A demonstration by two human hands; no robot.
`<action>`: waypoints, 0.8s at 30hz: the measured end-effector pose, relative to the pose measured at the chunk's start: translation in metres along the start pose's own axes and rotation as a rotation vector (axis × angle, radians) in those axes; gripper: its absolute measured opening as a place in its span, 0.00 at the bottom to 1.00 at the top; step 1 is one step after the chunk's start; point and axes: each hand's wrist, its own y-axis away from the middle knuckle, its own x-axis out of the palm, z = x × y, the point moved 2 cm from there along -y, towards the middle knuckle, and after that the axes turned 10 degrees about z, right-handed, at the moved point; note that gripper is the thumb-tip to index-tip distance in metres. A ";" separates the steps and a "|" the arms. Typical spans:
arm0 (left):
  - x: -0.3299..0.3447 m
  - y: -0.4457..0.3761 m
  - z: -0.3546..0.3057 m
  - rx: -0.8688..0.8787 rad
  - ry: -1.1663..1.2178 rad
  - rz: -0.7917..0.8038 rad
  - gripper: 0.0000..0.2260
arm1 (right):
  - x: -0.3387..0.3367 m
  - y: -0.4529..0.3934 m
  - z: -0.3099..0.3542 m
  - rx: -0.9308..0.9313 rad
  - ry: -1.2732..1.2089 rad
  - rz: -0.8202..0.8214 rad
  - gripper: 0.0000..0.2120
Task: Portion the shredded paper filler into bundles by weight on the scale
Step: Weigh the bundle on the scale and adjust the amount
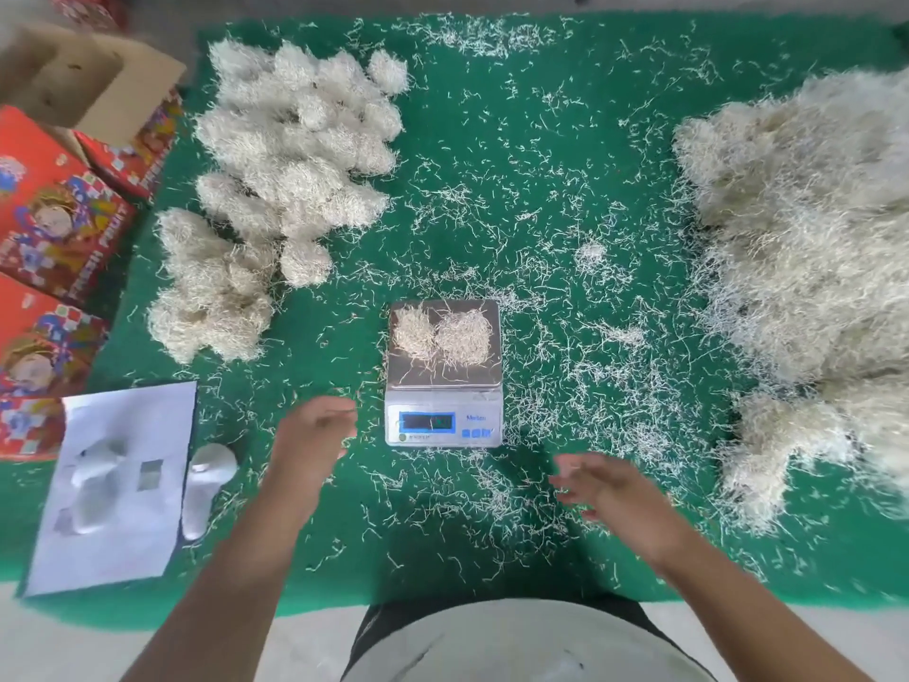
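Your left hand (315,430) and right hand (602,487) hover empty, fingers relaxed, flanking the scale (444,374) near the green mat's (541,164) front edge. Two paper clumps (442,336) lie side by side across its pan. Finished bundles (285,174) far left, loose heap (806,268) right, open mat between.

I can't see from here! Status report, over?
Left hand, right hand open, empty. Two paper tufts on scale. Nothing blocking.

Your two forearms are bare with no sleeves, and you wear a pale top (516,642) over dark bottoms (374,627).
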 end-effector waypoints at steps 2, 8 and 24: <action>0.003 0.015 0.015 0.003 0.050 -0.012 0.07 | 0.004 -0.010 0.005 -0.001 -0.003 0.024 0.12; 0.023 0.040 0.042 -0.040 0.094 -0.055 0.06 | 0.006 -0.020 0.008 0.009 0.049 0.102 0.12; 0.028 0.037 0.061 -0.101 0.065 0.006 0.06 | 0.004 -0.020 -0.021 0.058 0.059 0.041 0.11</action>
